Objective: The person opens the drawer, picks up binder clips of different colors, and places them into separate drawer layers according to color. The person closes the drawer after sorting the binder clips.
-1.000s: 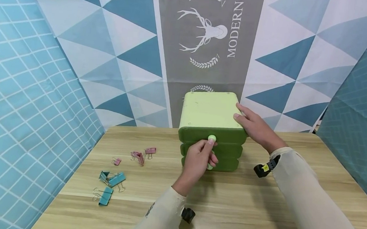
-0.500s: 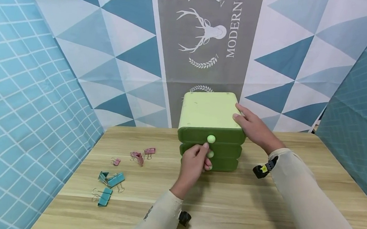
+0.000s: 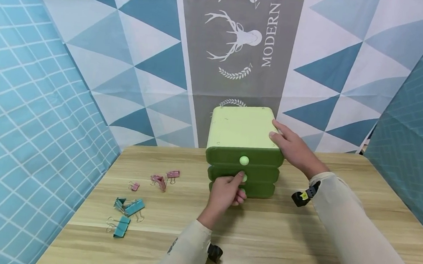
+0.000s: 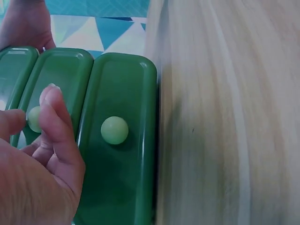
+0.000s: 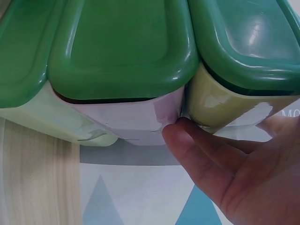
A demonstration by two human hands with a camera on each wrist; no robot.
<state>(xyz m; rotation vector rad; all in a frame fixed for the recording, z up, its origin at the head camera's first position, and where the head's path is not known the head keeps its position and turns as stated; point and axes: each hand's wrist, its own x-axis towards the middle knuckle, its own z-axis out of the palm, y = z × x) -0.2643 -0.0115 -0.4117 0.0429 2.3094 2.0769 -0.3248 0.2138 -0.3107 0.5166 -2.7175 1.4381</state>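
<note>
A small drawer cabinet with a pale green top and three dark green drawer fronts stands on the table. My left hand is at the middle drawer. In the left wrist view its thumb and fingers pinch the pale round middle knob. The bottom knob shows bare beside the fingers. Above, the top knob sits untouched. My right hand rests against the cabinet's upper right side, fingers extended. In the right wrist view its fingertips touch the side wall. All the drawers look closed.
To the left on the wooden table lie several binder clips: pink clips farther back, teal clips nearer. A patterned cloth hangs behind the cabinet, and blue cloths hang at both sides.
My left hand has left the top knob, moved down and come onto the middle knob. The right hand has stayed on the cabinet.
</note>
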